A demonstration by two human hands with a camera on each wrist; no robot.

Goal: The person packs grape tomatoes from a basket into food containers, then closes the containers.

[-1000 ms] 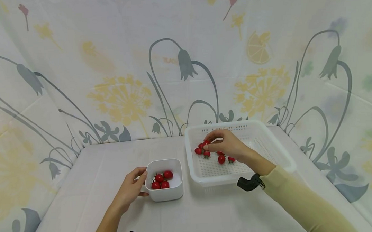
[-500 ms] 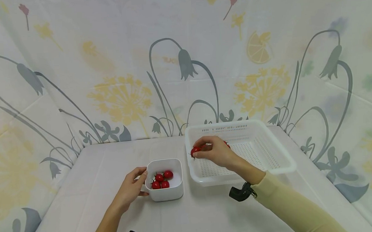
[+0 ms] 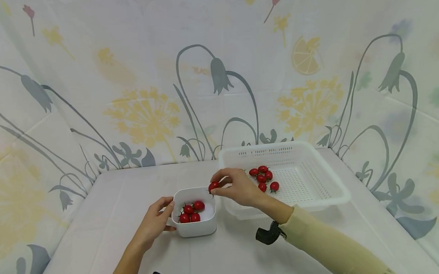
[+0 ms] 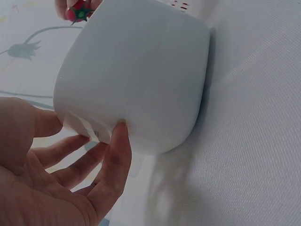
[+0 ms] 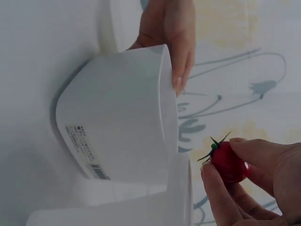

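Between thumb and fingertips my right hand (image 3: pixel 240 188) pinches a red cherry tomato (image 5: pixel 230 162), its green calyx pointing to the box in the right wrist view. In the head view this tomato is right at the far right corner of a small white box (image 3: pixel 198 230). Inside the box lie several cherry tomatoes (image 3: pixel 184 218). My left hand (image 3: pixel 154 225) holds the box by its left side, fingers bent along the wall and close to the rim. The left wrist view shows its fingertips against the white wall (image 4: pixel 136 70).
A white perforated basket (image 3: pixel 330 189) stands right of the box, its left wall close beside it. Several more cherry tomatoes (image 3: pixel 261 179) lie in the basket's left half. A white cloth (image 3: pixel 133 185) covers the table, and a flower-printed curtain (image 3: pixel 142 54) hangs behind.
My right hand has picked a cherry tomato from the basket and carried it left over the basket's wall to the box. The left hand and the box have stayed in place.
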